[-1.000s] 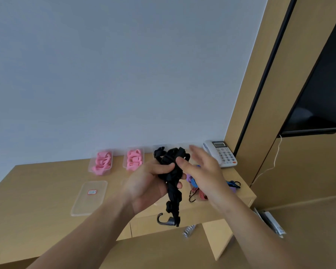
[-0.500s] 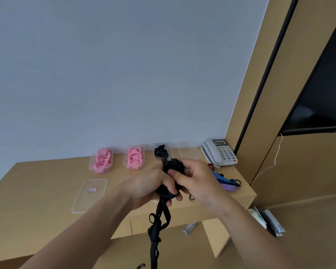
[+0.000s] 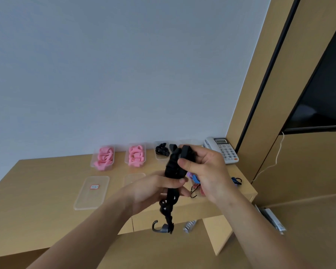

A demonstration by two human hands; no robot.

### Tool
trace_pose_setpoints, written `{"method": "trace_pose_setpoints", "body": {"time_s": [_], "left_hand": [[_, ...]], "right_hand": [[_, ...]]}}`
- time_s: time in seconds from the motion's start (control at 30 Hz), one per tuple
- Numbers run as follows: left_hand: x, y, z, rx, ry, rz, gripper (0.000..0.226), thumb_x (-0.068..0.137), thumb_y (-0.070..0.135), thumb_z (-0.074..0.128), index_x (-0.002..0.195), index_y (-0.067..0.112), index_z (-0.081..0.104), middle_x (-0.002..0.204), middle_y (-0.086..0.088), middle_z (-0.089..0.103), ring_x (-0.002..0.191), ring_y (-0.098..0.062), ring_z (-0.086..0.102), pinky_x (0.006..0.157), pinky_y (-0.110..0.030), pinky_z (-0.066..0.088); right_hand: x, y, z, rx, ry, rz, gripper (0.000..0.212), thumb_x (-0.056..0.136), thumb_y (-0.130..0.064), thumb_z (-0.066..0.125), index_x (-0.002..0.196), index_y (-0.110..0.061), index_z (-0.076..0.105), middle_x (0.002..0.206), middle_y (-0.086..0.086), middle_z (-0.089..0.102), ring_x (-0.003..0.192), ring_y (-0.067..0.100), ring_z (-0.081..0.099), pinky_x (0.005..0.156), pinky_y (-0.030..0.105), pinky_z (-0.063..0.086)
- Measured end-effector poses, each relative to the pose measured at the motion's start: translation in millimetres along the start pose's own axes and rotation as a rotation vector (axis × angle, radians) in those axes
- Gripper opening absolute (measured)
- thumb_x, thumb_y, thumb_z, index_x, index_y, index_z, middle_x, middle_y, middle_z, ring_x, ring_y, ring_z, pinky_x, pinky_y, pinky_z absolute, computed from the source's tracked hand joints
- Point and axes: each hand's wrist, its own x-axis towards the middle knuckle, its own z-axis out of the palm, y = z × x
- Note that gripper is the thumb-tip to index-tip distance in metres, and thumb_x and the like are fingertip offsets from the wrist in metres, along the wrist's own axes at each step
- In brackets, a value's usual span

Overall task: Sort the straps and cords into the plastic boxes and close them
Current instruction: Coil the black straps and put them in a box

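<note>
- I see a light wooden surface running along a pale grey-blue wall; I take the white telephone at its far right corner as my landmark.
- Right of the telephone stand tan wood panels with a dark strip, and beyond them a black screen with a thin white cable hanging below it.
- Left of the telephone, along the wall, sit three clear plastic boxes: the nearest one holds black cords, the next and the farthest hold pink straps.
- In front of the pink boxes, nearer me than the telephone, lie two flat clear lids; the left lid bears a small red-and-white label, the right lid is partly hidden by my arm.
- My right hand, just in front of the telephone, grips the top of a black bungee cord, fingers curled round its bunched end.
- My left hand, lower and left of the telephone, is clamped on the same cord's middle; the two hands are close together, nearly touching.
- The cord looks woven and knotted into loops, and hangs below my left hand to a dark curved hook.
- Behind my right hand, in front of the telephone, lie a red-and-white striped cord and blue cords, partly hidden.
</note>
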Motion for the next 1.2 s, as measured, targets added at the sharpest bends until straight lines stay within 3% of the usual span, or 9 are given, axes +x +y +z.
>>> {"method": "trace_pose_setpoints", "body": {"time_s": [0.23, 0.33, 0.43, 0.53, 0.63, 0.77, 0.9, 1.0, 1.2], "left_hand": [[3, -2, 1, -0.547, -0.052, 0.054, 0.036, 0.09, 0.032, 0.059, 0.116, 0.01, 0.071, 0.112, -0.02, 0.068, 0.112, -0.038, 0.063, 0.1, -0.05, 0.042], [4, 1, 2, -0.805, -0.041, 0.098, 0.044, 0.089, 0.023, 0.055, 0.121, -0.005, 0.066, 0.109, -0.024, 0.066, 0.105, -0.041, 0.064, 0.096, -0.048, 0.054], [4, 0, 5, -0.777, 0.044, 0.079, 0.046, 0.094, 0.028, 0.055, 0.119, -0.009, 0.066, 0.108, -0.025, 0.066, 0.099, -0.039, 0.067, 0.091, -0.047, 0.056], [3, 1, 6, -0.7, 0.062, 0.032, 0.05, 0.093, 0.039, 0.059, 0.116, -0.004, 0.07, 0.102, -0.021, 0.067, 0.095, -0.039, 0.067, 0.091, -0.055, 0.054], [2, 4, 8, -0.683, 0.042, 0.035, 0.054, 0.097, 0.042, 0.057, 0.126, -0.003, 0.067, 0.115, -0.022, 0.066, 0.106, -0.041, 0.065, 0.095, -0.061, 0.052], [2, 5, 11, -0.731, -0.021, 0.127, 0.043, 0.104, 0.031, 0.048, 0.129, 0.002, 0.067, 0.139, -0.017, 0.061, 0.127, -0.031, 0.061, 0.109, -0.052, 0.046], [2, 5, 17, -0.661, 0.01, 0.199, 0.036, 0.101, 0.023, 0.056, 0.125, 0.0, 0.068, 0.131, -0.022, 0.065, 0.12, -0.033, 0.064, 0.099, -0.045, 0.055], [1, 5, 23, -0.575, 0.057, 0.214, 0.036, 0.099, 0.021, 0.059, 0.129, 0.002, 0.065, 0.134, -0.027, 0.061, 0.114, -0.03, 0.066, 0.093, -0.042, 0.056], [0, 7, 24, -0.515, 0.091, 0.231, 0.033, 0.099, 0.012, 0.057, 0.132, 0.007, 0.064, 0.135, -0.02, 0.064, 0.123, -0.033, 0.064, 0.089, -0.039, 0.056]], "right_hand": [[-5, 4, -2, -0.12, 0.065, -0.117, 0.047, 0.081, 0.007, 0.075, 0.099, -0.036, 0.079, 0.093, 0.003, 0.077, 0.059, 0.019, 0.064, 0.05, 0.03, 0.056], [-7, 11, -2, -0.403, 0.066, -0.315, 0.048, 0.073, 0.013, 0.079, 0.105, -0.024, 0.078, 0.105, -0.008, 0.076, 0.092, -0.002, 0.069, 0.077, 0.015, 0.055], [-10, 22, -5, -0.536, 0.028, -0.394, 0.049, 0.069, 0.017, 0.079, 0.108, -0.013, 0.078, 0.112, -0.014, 0.072, 0.116, 0.001, 0.063, 0.095, 0.031, 0.056], [-11, 30, -10, -0.689, 0.007, -0.5, 0.051, 0.066, 0.016, 0.08, 0.109, -0.013, 0.078, 0.114, -0.017, 0.071, 0.122, 0.004, 0.061, 0.109, 0.028, 0.046], [-14, 32, -9, -0.844, -0.081, -0.607, 0.057, 0.065, 0.022, 0.062, 0.109, -0.01, 0.078, 0.115, -0.003, 0.073, 0.127, 0.012, 0.058, 0.112, 0.028, 0.042], [-20, 33, -13, -0.831, -0.209, -0.604, 0.043, 0.081, 0.001, 0.064, 0.122, -0.008, 0.072, 0.131, -0.001, 0.067, 0.141, 0.01, 0.044, 0.122, 0.03, 0.025], [-23, 31, -2, -0.694, 0.062, -0.714, 0.023, 0.08, 0.0, 0.079, 0.102, -0.006, 0.079, 0.11, 0.002, 0.076, 0.12, 0.013, 0.065, 0.102, 0.04, 0.053], [-23, 24, 2, -0.595, 0.25, -0.626, 0.041, 0.069, 0.0, 0.089, 0.108, -0.006, 0.075, 0.127, 0.002, 0.068, 0.119, 0.013, 0.065, 0.098, 0.037, 0.055], [-24, 17, 4, -0.568, 0.208, -0.216, 0.097, 0.061, -0.024, 0.096, 0.144, -0.03, 0.047, 0.155, -0.017, 0.037, 0.141, 0.002, 0.037, 0.114, 0.031, 0.039]]}}
